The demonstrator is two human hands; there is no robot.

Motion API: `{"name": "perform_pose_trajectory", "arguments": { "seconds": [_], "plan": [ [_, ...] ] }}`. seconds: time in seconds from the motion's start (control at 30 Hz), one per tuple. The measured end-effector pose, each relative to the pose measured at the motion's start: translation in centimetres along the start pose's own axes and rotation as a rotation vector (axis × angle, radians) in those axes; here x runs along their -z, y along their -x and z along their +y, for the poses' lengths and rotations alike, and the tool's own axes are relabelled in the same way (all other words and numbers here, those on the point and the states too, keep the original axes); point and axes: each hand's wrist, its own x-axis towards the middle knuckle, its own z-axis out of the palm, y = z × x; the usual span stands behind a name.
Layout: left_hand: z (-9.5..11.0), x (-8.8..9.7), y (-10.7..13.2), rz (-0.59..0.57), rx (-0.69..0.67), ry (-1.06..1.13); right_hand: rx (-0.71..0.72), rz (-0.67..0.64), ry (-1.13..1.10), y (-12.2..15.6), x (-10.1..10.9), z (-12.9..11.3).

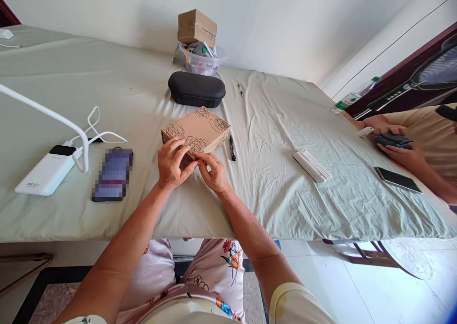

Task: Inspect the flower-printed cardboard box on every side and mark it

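A small brown cardboard box (203,124) with black scribbled swirls on its top lies on the cloth-covered table, turned at an angle. My left hand (173,164) holds its near left part, fingers over the top edge and thumb low along the front side. At the near corner, the fingers of my right hand (212,170) are pinched together against the box edge. What lies between those fingertips is too small to make out. A black marker (232,148) lies just right of the box.
Behind the box sit a black zip case (196,89) and a plastic basket (203,64) topped by a carton (197,27). Left are a white power bank (46,169) and a phone (112,174). A white device (312,165) and another phone (398,179) lie right, near another person's hands (396,143).
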Motion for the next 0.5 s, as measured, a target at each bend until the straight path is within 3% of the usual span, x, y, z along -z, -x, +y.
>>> {"name": "perform_pose_trajectory", "arguments": {
  "seconds": [0.13,0.33,0.5],
  "plan": [
    [0.1,0.0,-0.2,-0.013,0.033,0.024,-0.036,0.026,0.061,-0.1,0.4,0.5],
    [0.0,0.2,-0.4,0.055,-0.035,0.076,-0.137,0.061,0.146,-0.4,1.4,1.7],
    [-1.0,0.5,-0.3,0.046,0.08,0.089,-0.235,0.194,0.216,-0.9,2.9,2.9]
  ]
}}
